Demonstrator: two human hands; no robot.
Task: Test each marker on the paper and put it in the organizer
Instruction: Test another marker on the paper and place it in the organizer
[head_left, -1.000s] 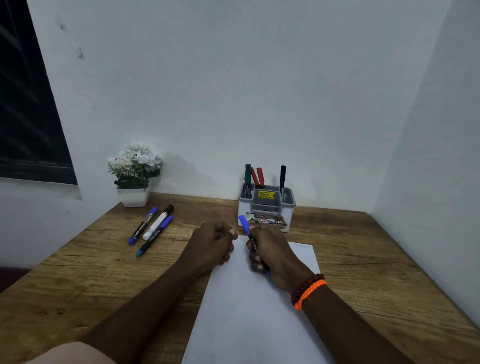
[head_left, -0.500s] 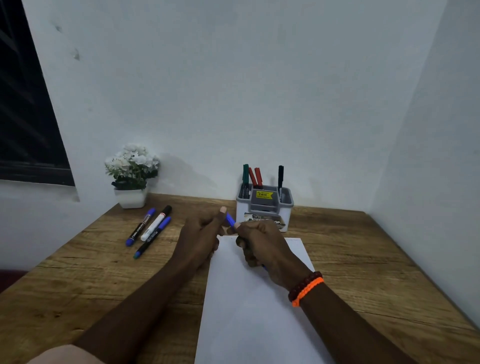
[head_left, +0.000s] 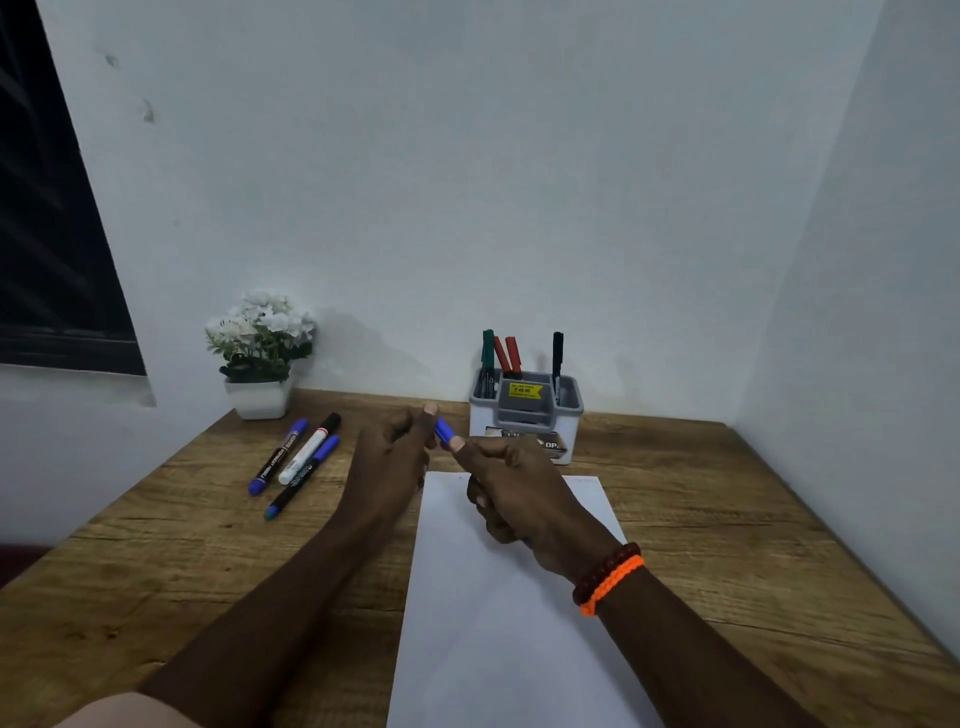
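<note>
Blue-capped marker (head_left: 444, 431) gripped in curled right hand (head_left: 514, 499) above white paper sheet (head_left: 498, 613), its blue cap pinched by left hand (head_left: 392, 457) fingertips, grey-white plastic organizer (head_left: 524, 421) just beyond the fingers, three loose markers (head_left: 298, 465) left of them.

Light: dim, cool, even
Shadows: soft one on the wall (head_left: 467, 182) right of the flower pot (head_left: 258, 397)
Window (head_left: 47, 234): black, gives no light
Focus: slightly soft and grainy all over
Edges: wide-angle bending, wall lines lean

Brown woodgrain desk (head_left: 727, 519), white paper (head_left: 498, 623), blue marker cap (head_left: 444, 430), grey-white organizer (head_left: 563, 415) with yellow sticker (head_left: 524, 389), orange bracelet (head_left: 613, 584).
</note>
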